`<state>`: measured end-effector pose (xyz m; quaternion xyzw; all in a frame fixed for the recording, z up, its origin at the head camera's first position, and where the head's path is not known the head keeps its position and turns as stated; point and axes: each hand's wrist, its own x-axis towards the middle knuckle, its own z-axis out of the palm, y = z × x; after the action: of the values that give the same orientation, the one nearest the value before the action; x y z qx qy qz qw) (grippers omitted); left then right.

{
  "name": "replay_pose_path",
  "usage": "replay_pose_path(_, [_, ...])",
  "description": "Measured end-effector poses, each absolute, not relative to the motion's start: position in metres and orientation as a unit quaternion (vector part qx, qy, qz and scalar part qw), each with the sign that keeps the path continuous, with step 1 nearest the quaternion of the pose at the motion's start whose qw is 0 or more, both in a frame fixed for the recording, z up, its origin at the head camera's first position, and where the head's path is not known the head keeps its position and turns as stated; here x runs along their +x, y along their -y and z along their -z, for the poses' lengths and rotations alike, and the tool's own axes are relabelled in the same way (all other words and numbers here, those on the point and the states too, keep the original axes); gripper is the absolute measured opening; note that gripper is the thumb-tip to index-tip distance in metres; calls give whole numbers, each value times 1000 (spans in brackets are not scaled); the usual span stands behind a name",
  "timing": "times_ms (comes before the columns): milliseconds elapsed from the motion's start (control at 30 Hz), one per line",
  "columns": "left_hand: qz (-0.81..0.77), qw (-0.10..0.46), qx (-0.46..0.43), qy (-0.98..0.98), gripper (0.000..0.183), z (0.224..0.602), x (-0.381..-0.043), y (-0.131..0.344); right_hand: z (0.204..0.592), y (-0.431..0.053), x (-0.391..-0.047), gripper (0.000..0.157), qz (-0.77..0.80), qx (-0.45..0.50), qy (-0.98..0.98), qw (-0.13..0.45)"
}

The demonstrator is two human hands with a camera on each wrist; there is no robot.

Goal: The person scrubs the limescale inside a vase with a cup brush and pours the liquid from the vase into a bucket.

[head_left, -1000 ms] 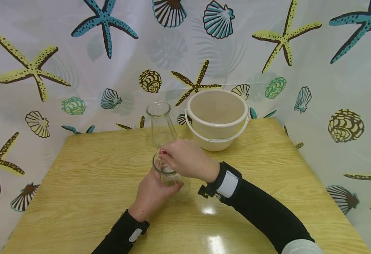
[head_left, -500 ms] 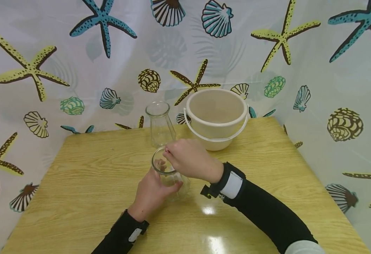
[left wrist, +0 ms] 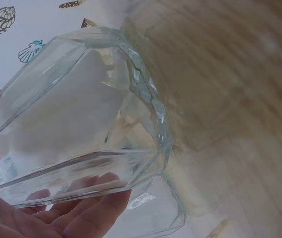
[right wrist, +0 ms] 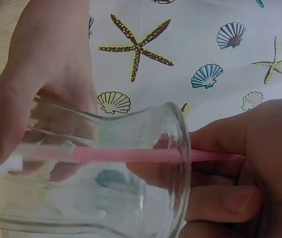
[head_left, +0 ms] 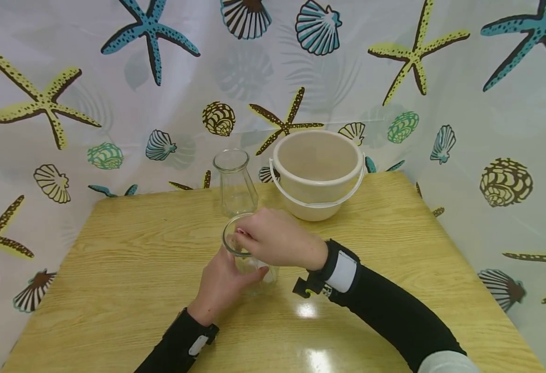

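Observation:
In the head view, my left hand [head_left: 226, 282] grips the side of a clear glass vase [head_left: 251, 280] that stands on the wooden table. Its fingers curl round the faceted glass [left wrist: 71, 119] in the left wrist view. At the vase's mouth is my right hand [head_left: 277, 235], holding a thin pink stick [right wrist: 131, 155] by its upper end. The stick reaches down inside the vase. A blurred white part [right wrist: 12, 161] shows at its far end, partly behind the left thumb; its kind cannot be made out.
Behind the held vase stands a second glass vase [head_left: 237, 186]. A cream bucket [head_left: 317, 199] with a white handle is at its right, near the back edge of the table [head_left: 137, 248]. A curtain [head_left: 175, 98] printed with shells and starfish hangs behind.
My right hand shifts slightly right and up, then back left and lower over the vase's mouth. The left hand keeps its grip; the vase barely moves.

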<state>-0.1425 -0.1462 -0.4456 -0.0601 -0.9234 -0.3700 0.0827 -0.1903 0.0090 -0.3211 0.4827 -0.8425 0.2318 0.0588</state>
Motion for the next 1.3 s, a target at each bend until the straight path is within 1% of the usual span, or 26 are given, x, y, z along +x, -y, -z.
replay_pose_path(167, [381,81,-59,919,78,445,-144,146,320,-7,-191,32,-258,505,822,51])
replay_pose_path(300, [385,83,-64,917,81,445,-145,145,320,-5,-192,27,-256,508,820,59])
replay_pose_path(533, [390,88,-70,914,86,444,-146,144,319,-4,-197,24,-238,492,835,64])
replay_pose_path(833, [372,91,-55,922,83,444,-145,144,321,-5,-205,19,-223,467,851,87])
replay_pose_path(1133, [376,91,-47,921,81,444,-141,145,323,-3,-206,18,-210,458,859,89])
replay_pose_path(1300, [372,89,-47,923,84,444,-141,146,322,-6,-205,20,-189,453,866,94])
